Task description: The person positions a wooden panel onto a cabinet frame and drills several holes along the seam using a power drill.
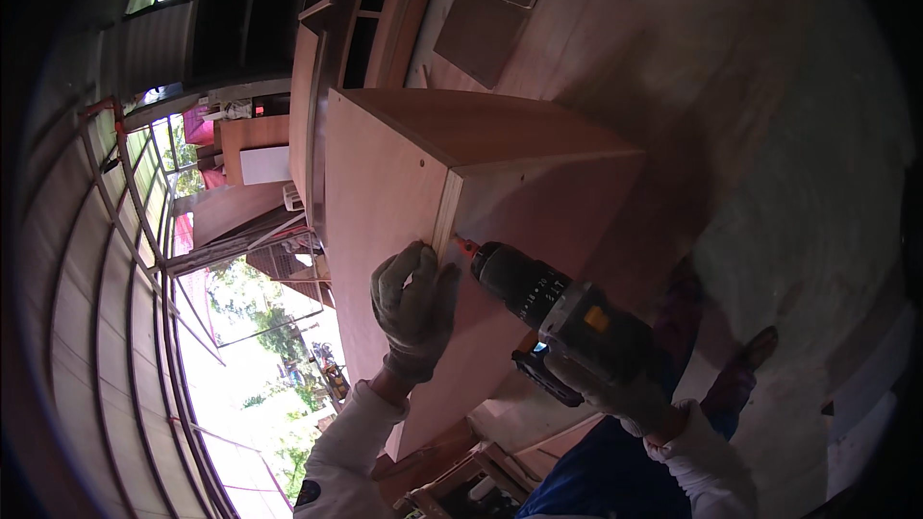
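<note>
A large box of reddish-brown wooden panels (380, 173) takes up the middle of the view, with a pale layered edge (448, 204) along its corner. My left hand (415, 303), in a grey glove, pinches this edge, thumb on one side and curled fingers on the other. Whether a small piece is also between the fingers is hidden. In my gloved right hand (620, 399) is a black cordless drill (548, 298) with a yellow patch. Its reddish tip (467, 246) meets or nearly meets the panel beside the edge, just right of my left fingers.
Flat brown boards (481, 34) lie on the floor beyond the box. More panels (305, 106) stand at the far left. A barred metal frame (135, 221) runs along the left, with bright daylight outside. A foot (760, 346) shows on the concrete floor at right.
</note>
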Motion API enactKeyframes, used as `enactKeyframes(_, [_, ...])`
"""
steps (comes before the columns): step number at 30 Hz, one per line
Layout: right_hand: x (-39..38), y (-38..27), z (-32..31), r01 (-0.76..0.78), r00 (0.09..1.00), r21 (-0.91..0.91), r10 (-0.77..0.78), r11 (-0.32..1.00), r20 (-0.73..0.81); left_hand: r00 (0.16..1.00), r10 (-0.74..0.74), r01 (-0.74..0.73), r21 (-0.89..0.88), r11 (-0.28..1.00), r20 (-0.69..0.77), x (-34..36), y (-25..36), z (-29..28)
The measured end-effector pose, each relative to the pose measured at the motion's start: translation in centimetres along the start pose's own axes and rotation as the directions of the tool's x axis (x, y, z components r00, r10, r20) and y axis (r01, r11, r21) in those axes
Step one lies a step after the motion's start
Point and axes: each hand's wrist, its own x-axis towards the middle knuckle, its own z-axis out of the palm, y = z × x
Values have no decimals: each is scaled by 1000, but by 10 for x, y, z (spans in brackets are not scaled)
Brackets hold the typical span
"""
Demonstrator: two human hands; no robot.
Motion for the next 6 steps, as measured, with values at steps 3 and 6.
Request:
enactKeyframes(3, [11, -5, 1, -187, 967, 305, 230, 934, -111, 1000, -12, 11, -31, 999, -7, 0, -2, 2])
enactKeyframes(6, [17, 1, -2, -296, 929, 539, 368, 789, -28, 999, -32, 33, -36, 999, 15, 3, 1, 2])
